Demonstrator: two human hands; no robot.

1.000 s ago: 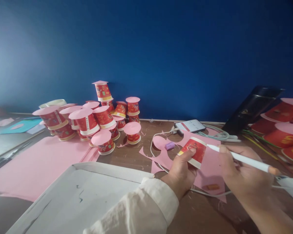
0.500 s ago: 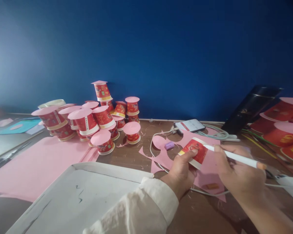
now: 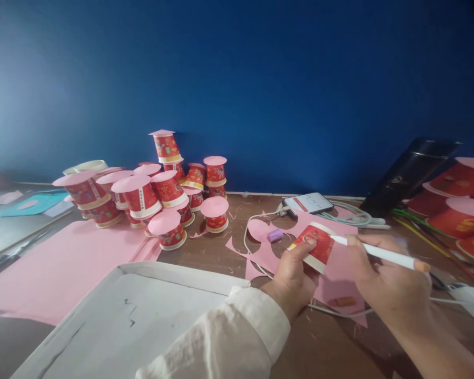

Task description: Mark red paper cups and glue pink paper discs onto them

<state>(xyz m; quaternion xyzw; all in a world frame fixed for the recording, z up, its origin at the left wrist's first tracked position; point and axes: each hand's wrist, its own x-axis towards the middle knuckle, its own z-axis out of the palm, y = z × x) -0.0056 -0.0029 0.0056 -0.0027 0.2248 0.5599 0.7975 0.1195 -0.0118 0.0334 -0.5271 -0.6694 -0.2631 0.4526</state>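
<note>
My left hand (image 3: pixel 294 271) is closed around a red patterned paper cup (image 3: pixel 319 246) with a pale rim, its thumb pressed on the side. The cup lies tilted over cut pink paper (image 3: pixel 339 281). In my right hand (image 3: pixel 393 287) is a slim white pen-like tool (image 3: pixel 391 256) with an orange end. Its tip meets the cup's right edge or stops just short of it; I cannot tell which. A purple roll-shaped piece (image 3: pixel 275 235) and a pink paper disc (image 3: pixel 257 230) lie beyond my left hand.
Red cups topped with pink discs (image 3: pixel 169 231) stand stacked at left, with more (image 3: pixel 464 216) at far right. A white tray (image 3: pixel 142 316), pink sheets (image 3: pixel 63 263), scissors (image 3: pixel 11 258), a phone (image 3: pixel 308 202), cables (image 3: pixel 351 213) and a leaning black flask (image 3: pixel 408 173) surround the work.
The whole view has shifted very slightly. Both hands keep nearly the same pose, with the tool's tip still by the cup's edge.
</note>
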